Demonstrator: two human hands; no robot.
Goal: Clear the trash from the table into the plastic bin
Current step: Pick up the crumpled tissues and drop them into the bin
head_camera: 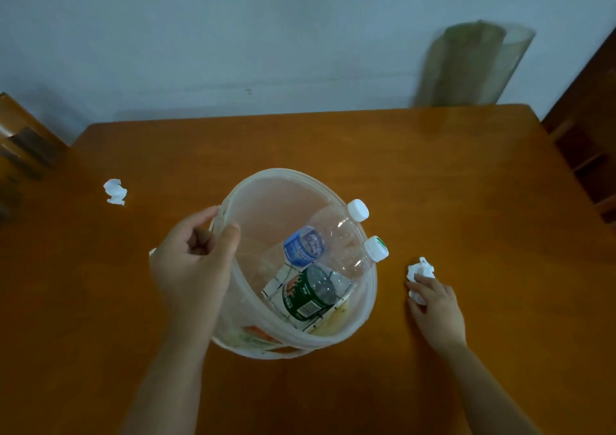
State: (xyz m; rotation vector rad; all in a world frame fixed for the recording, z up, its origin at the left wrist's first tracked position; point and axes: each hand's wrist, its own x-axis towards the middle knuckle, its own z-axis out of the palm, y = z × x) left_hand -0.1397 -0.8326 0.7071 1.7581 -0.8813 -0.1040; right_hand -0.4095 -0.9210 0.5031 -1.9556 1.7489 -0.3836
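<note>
The head view looks down on a glossy orange-brown wooden table (pixel 433 184) pushed up to a pale blue-grey wall (pixel 233 34). Dark wooden chair parts show at the left edge (pixel 23 147) and at the right edge (pixel 590 141), and a blurred olive-green translucent roll (pixel 473 64) stands behind the table's far right corner.

Near the middle of the table is a translucent white round plastic bin (pixel 333 338), tilted so its mouth faces the camera. Inside lie a clear plastic bottle with a blue label (pixel 305 246), a clear plastic bottle with a dark green label (pixel 308 296) and a white checked carton (pixel 275 284) under them; both white bottle caps poke over the bin's right rim.

The left hand (pixel 191 261) grips the bin's left rim, thumb inside the wall and fingers curled outside. The right hand (pixel 436 308) lies on the table just right of the bin, fingers closing on a crumpled white paper tissue (pixel 420 273) that touches the table. A second crumpled white tissue ball (pixel 115 192) sits alone on the table's left side, well apart from both hands and the bin.
</note>
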